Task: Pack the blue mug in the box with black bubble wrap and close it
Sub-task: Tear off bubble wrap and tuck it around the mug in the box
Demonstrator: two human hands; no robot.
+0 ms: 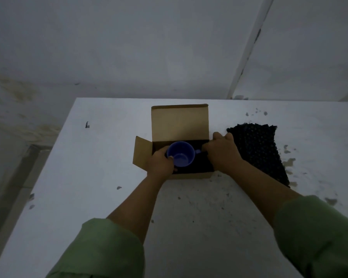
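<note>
One open box (143, 155) sat mid-desk (100, 157). Left hand (161, 161) gripped one blue mug (180, 153) inside; right hand (222, 151) held the box's right wall. One bubble wrap sheet (257, 149) lay beside, toward the right edge.

One blue mug (180, 153), one box (179, 125), two hands (162, 161), one bubble-wrap sheet (257, 149)

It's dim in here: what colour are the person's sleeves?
Light green sleeves, seen in the head view, the only one.
</note>
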